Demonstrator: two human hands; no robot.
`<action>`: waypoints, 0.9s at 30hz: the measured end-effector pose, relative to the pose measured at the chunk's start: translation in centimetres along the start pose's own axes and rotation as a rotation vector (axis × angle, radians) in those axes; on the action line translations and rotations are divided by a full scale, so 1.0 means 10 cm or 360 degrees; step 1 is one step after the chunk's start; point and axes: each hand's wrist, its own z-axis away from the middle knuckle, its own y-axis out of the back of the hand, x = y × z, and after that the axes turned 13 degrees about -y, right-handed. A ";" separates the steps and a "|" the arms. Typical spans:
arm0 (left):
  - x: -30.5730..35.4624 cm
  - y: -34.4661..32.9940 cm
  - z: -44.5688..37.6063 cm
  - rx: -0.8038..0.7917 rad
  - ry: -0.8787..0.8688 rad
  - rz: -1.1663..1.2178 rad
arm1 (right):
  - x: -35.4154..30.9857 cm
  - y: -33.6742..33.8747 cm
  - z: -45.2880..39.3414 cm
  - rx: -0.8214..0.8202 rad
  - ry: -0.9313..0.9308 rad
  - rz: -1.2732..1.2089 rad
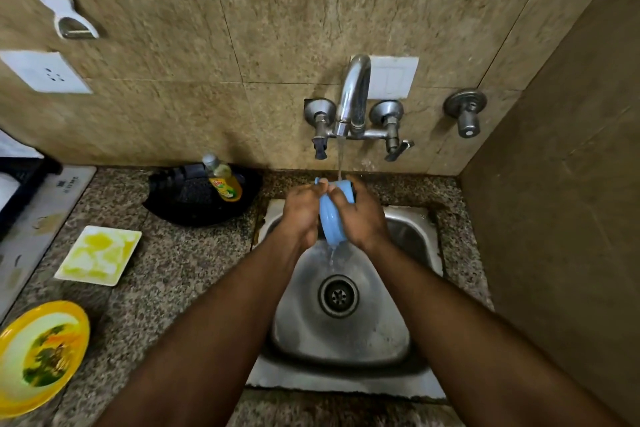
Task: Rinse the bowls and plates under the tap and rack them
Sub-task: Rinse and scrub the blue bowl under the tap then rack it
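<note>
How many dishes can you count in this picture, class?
3: a blue bowl held under the tap by both hands, a square plate on the counter, and a yellow bowl at lower left. Others may lie outside the view.

A sink (415, 239) sits set into the counter (166, 281), against the right wall. The tap (351, 97) is on the back wall above it, with a valve (465, 113) to its right. Both hands, left hand (301, 215) and right hand (362, 215), hold a bowl (331, 218) between them over the sink, under the tap. Left of the sink, at the back of the counter, a bottle (223, 178) stands in a pan (194, 198). In front of the pan lies a square plate (98, 255), and nearer still, at the left edge, a round bowl (40, 355).
</note>
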 end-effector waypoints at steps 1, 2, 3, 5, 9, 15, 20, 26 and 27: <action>0.00 -0.04 0.00 0.0020 0.0008 0.0030 | -0.14 0.01 0.01 -0.0104 -0.0235 -0.0134; 0.00 -0.08 -0.01 0.0052 0.0020 0.0037 | -0.28 0.03 0.02 -0.0267 -0.0549 -0.0264; -0.03 -0.09 -0.03 0.0071 0.0030 0.0010 | -0.40 0.06 0.06 -0.0447 -0.0856 -0.0347; -0.07 -0.09 -0.03 0.0053 0.0000 -0.0109 | -0.53 0.14 0.08 -0.0738 -0.1088 -0.0343; -0.15 0.11 0.00 -0.0087 -0.0325 -0.0486 | -0.50 0.25 0.07 -0.0878 -0.1000 -0.0443; -0.07 0.12 -0.12 0.0220 -0.0001 -0.0179 | -0.25 0.08 0.11 -0.0691 -0.0674 -0.0286; -0.08 -0.01 -0.07 0.0109 0.0142 0.0158 | -0.30 0.05 0.07 -0.0286 -0.0811 -0.0242; -0.08 -0.01 -0.04 0.0265 0.0102 0.0311 | -0.24 0.12 0.18 0.0136 -0.0040 0.0619; -0.10 0.02 -0.09 0.0321 0.0131 0.0413 | -0.20 0.12 0.25 0.0153 0.0086 0.0823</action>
